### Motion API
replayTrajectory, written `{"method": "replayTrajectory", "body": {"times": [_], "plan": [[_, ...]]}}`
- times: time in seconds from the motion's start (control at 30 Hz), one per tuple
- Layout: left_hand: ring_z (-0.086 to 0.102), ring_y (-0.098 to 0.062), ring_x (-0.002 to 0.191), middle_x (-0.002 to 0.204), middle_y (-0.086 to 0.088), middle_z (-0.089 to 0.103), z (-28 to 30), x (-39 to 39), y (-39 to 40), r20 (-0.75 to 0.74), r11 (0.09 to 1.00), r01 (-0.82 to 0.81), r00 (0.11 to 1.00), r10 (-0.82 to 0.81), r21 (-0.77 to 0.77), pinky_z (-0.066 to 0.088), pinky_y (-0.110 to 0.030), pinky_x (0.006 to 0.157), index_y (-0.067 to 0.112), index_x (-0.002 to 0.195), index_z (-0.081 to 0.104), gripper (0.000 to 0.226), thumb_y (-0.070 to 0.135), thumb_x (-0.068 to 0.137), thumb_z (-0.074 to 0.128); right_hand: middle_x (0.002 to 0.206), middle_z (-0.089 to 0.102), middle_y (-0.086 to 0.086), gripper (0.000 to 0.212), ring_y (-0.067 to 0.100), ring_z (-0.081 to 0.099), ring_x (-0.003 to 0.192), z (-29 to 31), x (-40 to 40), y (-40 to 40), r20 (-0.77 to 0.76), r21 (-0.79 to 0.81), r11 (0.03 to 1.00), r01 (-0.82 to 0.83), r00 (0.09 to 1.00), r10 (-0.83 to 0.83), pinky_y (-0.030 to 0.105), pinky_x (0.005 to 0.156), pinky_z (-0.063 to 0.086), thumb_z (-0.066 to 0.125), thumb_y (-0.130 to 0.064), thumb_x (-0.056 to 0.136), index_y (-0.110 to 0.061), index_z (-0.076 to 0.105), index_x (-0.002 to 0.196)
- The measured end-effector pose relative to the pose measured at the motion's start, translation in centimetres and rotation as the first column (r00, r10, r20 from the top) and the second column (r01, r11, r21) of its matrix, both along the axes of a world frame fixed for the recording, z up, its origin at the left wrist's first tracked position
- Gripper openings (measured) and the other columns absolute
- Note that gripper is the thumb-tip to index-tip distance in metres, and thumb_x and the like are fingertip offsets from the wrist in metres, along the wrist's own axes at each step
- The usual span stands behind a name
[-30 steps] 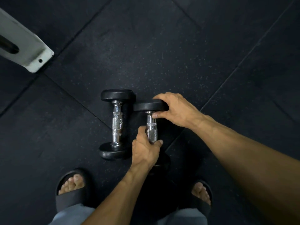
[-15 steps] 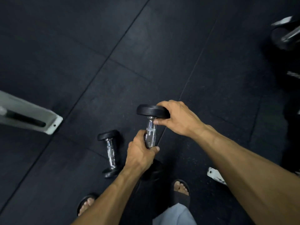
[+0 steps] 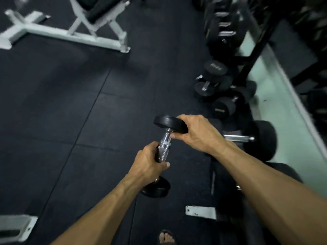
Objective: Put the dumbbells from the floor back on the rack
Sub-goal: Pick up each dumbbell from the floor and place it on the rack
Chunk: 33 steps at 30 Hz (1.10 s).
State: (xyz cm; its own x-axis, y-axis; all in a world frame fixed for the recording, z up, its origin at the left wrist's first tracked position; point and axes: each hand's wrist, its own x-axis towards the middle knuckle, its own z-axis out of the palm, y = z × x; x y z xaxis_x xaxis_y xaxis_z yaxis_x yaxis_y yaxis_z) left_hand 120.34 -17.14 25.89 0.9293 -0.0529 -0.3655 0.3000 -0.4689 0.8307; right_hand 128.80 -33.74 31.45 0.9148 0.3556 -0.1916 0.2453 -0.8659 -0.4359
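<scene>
A small dumbbell (image 3: 165, 144) with black round heads and a chrome knurled handle hangs in the air above the black floor, held in both hands. My left hand (image 3: 147, 164) grips the handle from below. My right hand (image 3: 197, 132) wraps over the far head, thumb under its rim. The near head (image 3: 156, 189) shows below my left wrist. The dumbbell rack (image 3: 254, 50) runs along the right side, with several black dumbbells (image 3: 215, 68) on and around it. The second small dumbbell is out of view.
A white bench frame (image 3: 70, 32) stands at the back left. A large dumbbell (image 3: 259, 138) lies close on the right by the pale green wall base. A white metal foot (image 3: 200, 212) lies low near my sandalled foot (image 3: 166, 237). Another white foot (image 3: 16, 227) is at the bottom left.
Both hands have lifted the dumbbell off the floor and carried it toward the rack. The view has swung right and up; the other small dumbbell has dropped out of sight.
</scene>
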Motion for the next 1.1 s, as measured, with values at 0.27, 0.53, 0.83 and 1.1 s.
{"method": "replayTrajectory", "body": {"times": [0.27,0.53,0.83,1.1], "plan": [[0.053,-0.008,0.068,0.077,0.007,0.056,10.4,4.1,-12.9,0.109,0.947,0.316,0.941,-0.32,0.047,0.038,-0.017,0.06,0.022,0.109,0.056,0.036,0.021,0.079,0.076,0.086,0.068,-0.007,0.044,0.02,0.064,0.085,11.6,-1.1,-14.7,0.09,-0.061,0.974,0.22,0.973,-0.214,0.035,0.077,0.052,0.07,-0.059,0.077,-0.03,0.064,0.109],[0.062,-0.013,0.083,0.091,0.004,0.064,18.0,3.7,-29.7,0.128,0.772,0.626,0.761,-0.636,0.113,0.049,-0.024,0.07,0.019,0.109,0.056,0.039,0.023,0.076,0.077,0.072,0.058,-0.008,0.042,0.022,0.061,0.077,19.5,-8.2,-31.5,0.177,-0.182,0.868,0.462,0.883,-0.434,0.036,0.075,0.048,0.066,-0.057,0.083,-0.022,0.064,0.106],[0.063,-0.017,0.082,0.087,0.0,0.066,20.0,2.1,-45.6,0.128,0.544,0.819,0.529,-0.839,0.18,0.052,-0.031,0.075,0.015,0.101,0.06,0.034,0.024,0.074,0.079,0.074,0.063,-0.004,0.036,0.023,0.062,0.075,21.5,-15.6,-45.7,0.204,-0.198,0.703,0.683,0.73,-0.652,0.034,0.076,0.047,0.067,-0.054,0.082,-0.019,0.062,0.088],[0.063,-0.019,0.079,0.089,-0.005,0.068,18.5,4.2,-51.3,0.068,0.486,0.838,0.486,-0.871,0.249,0.051,-0.03,0.069,0.017,0.096,0.059,0.029,0.011,0.073,0.076,0.073,0.064,-0.003,0.039,0.023,0.064,0.072,18.5,-14.9,-50.5,0.24,-0.2,0.67,0.715,0.699,-0.674,0.038,0.076,0.052,0.062,-0.055,0.085,-0.017,0.061,0.09]]}}
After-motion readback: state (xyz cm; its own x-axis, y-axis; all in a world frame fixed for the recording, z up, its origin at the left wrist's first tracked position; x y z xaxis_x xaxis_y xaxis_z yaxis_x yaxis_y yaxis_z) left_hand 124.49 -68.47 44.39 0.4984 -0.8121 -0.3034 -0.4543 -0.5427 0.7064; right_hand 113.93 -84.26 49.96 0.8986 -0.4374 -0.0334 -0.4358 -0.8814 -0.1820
